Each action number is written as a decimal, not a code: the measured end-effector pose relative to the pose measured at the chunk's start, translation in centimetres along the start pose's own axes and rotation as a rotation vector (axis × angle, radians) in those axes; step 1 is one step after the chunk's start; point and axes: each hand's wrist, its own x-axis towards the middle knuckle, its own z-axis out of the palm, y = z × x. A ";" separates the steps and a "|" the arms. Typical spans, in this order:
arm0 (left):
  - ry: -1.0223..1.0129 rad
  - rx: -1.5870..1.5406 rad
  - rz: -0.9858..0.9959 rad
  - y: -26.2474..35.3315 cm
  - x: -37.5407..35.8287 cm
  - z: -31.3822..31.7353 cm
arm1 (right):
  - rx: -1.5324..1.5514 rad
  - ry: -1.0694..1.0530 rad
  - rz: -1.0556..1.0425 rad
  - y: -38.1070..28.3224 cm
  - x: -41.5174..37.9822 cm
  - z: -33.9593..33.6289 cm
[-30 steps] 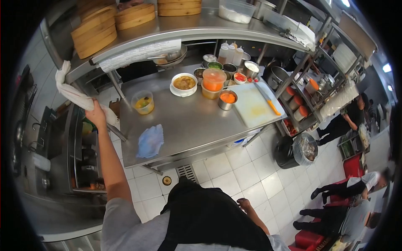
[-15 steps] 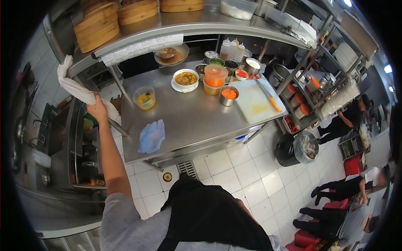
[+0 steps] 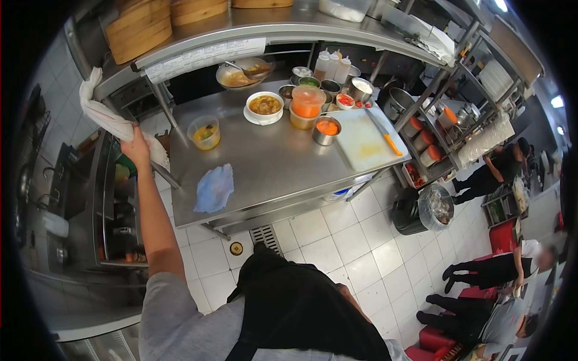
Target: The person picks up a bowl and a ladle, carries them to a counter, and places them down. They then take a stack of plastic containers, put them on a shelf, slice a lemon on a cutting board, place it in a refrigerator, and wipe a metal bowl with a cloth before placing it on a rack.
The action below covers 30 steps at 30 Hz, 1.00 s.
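My left hand (image 3: 137, 148) is closed around the lower part of a white cloth (image 3: 109, 118), which hangs from the shelf post at the left. Only the right forearm (image 3: 354, 299) shows beside the black apron; the hand itself is hidden. Nearest to my left hand on the steel table (image 3: 259, 174) are a plastic tub of yellow liquid (image 3: 205, 137) and a crumpled blue cloth (image 3: 214, 188). Behind them stands a white bowl of soup (image 3: 265, 105) on a saucer.
A cutting board (image 3: 361, 149) bears an orange-handled knife (image 3: 385, 133). Stacked orange tubs (image 3: 307, 102) and squeeze bottles (image 3: 332, 65) stand nearby. Bamboo steamers (image 3: 138, 30) sit overhead. A lined bin (image 3: 436, 207) and several people are at the right.
The view has shifted slightly. The ladle and pan behind the table have changed position. My left hand still grips the white cloth.
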 end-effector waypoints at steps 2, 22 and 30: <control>-0.022 0.012 -0.032 0.2 0.0 -0.2 | 0.023 -0.005 -0.031 0.1 -0.2 0.0; -0.055 0.049 -0.109 1.3 -0.1 -0.6 | -0.116 -0.008 -0.094 4.4 1.0 1.5; -0.061 -0.058 -0.100 1.5 -0.3 -0.5 | -0.084 0.003 -0.042 3.5 0.8 1.2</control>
